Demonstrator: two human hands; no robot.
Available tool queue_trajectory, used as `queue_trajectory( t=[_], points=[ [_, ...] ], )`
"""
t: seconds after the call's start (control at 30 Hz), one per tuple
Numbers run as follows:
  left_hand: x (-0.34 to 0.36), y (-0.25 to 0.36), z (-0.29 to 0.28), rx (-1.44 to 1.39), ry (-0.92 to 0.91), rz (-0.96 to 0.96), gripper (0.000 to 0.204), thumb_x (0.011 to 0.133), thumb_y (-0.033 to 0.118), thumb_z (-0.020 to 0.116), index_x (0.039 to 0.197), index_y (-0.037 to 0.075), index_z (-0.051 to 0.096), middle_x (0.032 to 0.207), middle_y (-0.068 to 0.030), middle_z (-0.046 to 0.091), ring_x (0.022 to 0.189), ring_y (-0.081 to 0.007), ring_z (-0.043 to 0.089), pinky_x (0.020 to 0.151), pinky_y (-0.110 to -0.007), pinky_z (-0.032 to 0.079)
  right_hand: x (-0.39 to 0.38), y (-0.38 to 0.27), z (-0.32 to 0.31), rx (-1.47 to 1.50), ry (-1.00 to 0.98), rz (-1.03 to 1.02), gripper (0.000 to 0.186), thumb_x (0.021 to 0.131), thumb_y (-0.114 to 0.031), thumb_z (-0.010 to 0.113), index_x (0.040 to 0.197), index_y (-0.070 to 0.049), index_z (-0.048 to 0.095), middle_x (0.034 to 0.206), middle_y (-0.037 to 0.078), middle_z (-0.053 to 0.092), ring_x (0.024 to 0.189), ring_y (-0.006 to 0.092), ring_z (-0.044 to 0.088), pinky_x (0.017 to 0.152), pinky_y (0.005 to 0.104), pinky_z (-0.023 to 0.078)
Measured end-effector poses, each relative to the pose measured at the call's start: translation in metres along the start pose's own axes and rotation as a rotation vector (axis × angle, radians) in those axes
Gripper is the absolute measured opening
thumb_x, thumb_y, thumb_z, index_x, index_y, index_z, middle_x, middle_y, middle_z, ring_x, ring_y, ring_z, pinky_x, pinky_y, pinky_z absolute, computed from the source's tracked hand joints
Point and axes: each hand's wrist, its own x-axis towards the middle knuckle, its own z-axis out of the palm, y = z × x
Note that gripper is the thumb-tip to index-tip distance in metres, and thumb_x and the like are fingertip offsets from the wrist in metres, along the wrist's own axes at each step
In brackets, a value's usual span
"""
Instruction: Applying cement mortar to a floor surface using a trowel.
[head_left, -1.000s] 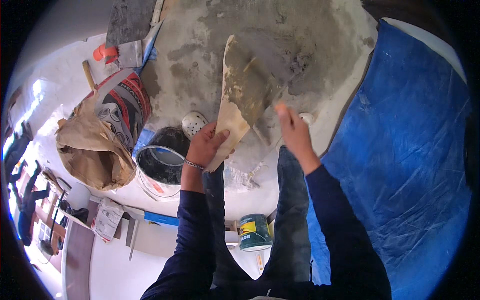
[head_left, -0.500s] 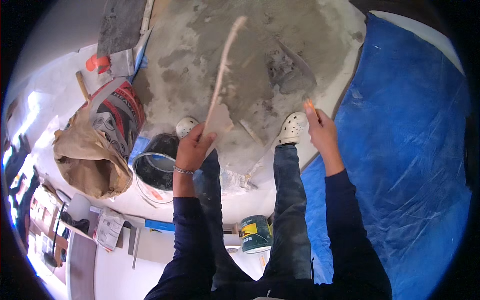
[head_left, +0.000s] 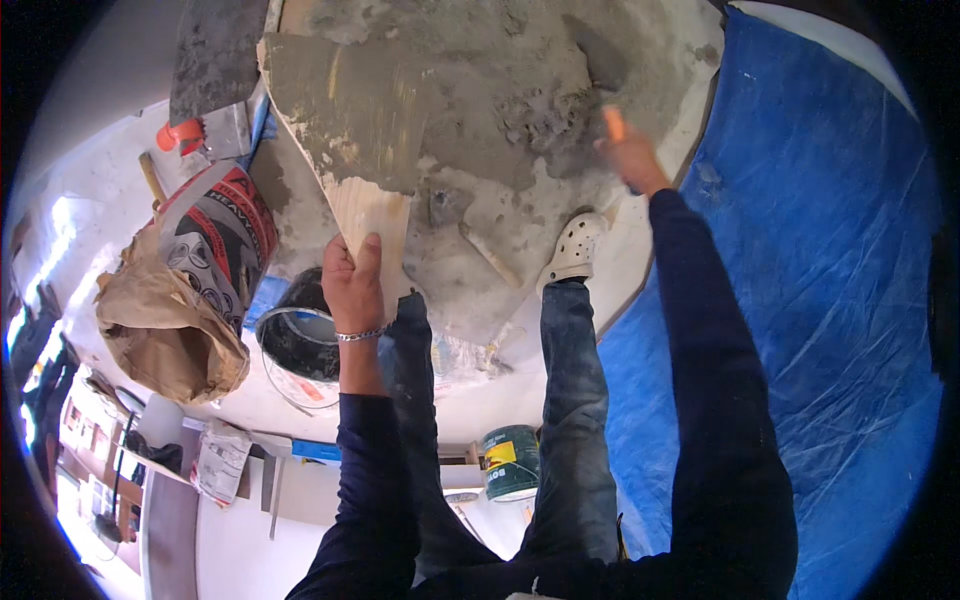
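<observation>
My left hand [head_left: 356, 280] grips the bare lower end of a plywood board [head_left: 355, 120], whose broad upper part is smeared with grey mortar and lies tilted toward the upper left. My right hand [head_left: 630, 155] is closed on an orange-handled tool [head_left: 615, 124], with a dark, blurred metal blade [head_left: 598, 55] above it over lumpy wet mortar [head_left: 545, 125] on the grey, stained work surface. A short pale stick [head_left: 490, 255] lies between my legs and the mortar, beside my white perforated shoe [head_left: 575, 247].
An opened paper sack [head_left: 170, 350] and a black bucket [head_left: 305, 350] stand left. A red plastic item [head_left: 182, 136], grey board [head_left: 215, 55] and handle [head_left: 153, 180] lie upper left. A blue tarp [head_left: 820, 330] covers the right. A green tub [head_left: 510, 465] is behind my legs.
The board has swung up and leftward, turning from edge-on to show its smeared face. My right hand, with the tool, has moved up over the mortar. The view has shifted slightly.
</observation>
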Motion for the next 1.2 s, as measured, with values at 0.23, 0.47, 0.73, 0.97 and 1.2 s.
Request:
queue_trajectory(
  t=[0.23,0.47,0.73,0.97,1.2],
  points=[
    [-0.005,0.021,0.016,0.157,0.023,-0.044,0.033,0.091,0.024,0.067,0.114,0.001,0.062,0.102,-0.0061,0.066,0.083,-0.0123,0.061,0.075,-0.025,0.048,-0.123,0.065,0.057,-0.231,0.144,-0.072,0.036,0.085,-0.025,0.064,0.112,-0.006,0.050,0.087,0.027,0.064,0.083,0.0482,0.061,0.073,0.0547,0.047],
    [0.001,0.009,0.018,0.004,0.045,-0.017,0.040,0.092,0.029,0.066,0.117,0.001,0.055,0.100,-0.0077,0.065,0.082,-0.0144,0.061,0.073,-0.028,0.050,-0.158,0.137,0.078,0.516,0.028,0.475,0.019,0.086,-0.021,0.064,0.085,-0.009,0.050,0.054,-0.002,0.044,0.040,0.0147,0.045,0.038,0.0323,0.036],
    [-0.002,0.007,0.021,-0.004,0.077,0.041,0.039,0.093,0.028,0.063,0.118,0.000,0.051,0.099,-0.0093,0.064,0.079,-0.0150,0.060,0.069,-0.030,0.050,-0.025,0.017,0.103,0.642,-0.332,0.208,0.025,0.085,-0.019,0.069,0.078,-0.010,0.047,0.055,-0.003,0.042,0.038,0.0110,0.041,0.036,0.0302,0.031],
    [-0.002,-0.007,0.020,0.029,0.123,0.144,0.035,0.093,0.020,0.066,0.118,-0.001,0.055,0.108,-0.0062,0.065,0.093,-0.0122,0.059,0.083,-0.026,0.047,-0.035,-0.033,0.078,0.748,-0.601,0.110,0.026,0.085,-0.018,0.070,0.085,-0.010,0.045,0.057,-0.003,0.042,0.039,0.0089,0.039,0.036,0.0284,0.030],
    [-0.010,-0.010,0.024,-0.048,-0.003,0.013,0.034,0.091,0.014,0.066,0.120,0.001,0.057,0.112,-0.0052,0.065,0.097,-0.0121,0.060,0.087,-0.026,0.047,-0.117,-0.070,0.054,0.762,-0.495,0.004,0.023,0.086,-0.014,0.066,0.078,-0.009,0.045,0.055,-0.003,0.043,0.037,0.0082,0.040,0.034,0.0259,0.032]
  ],
)
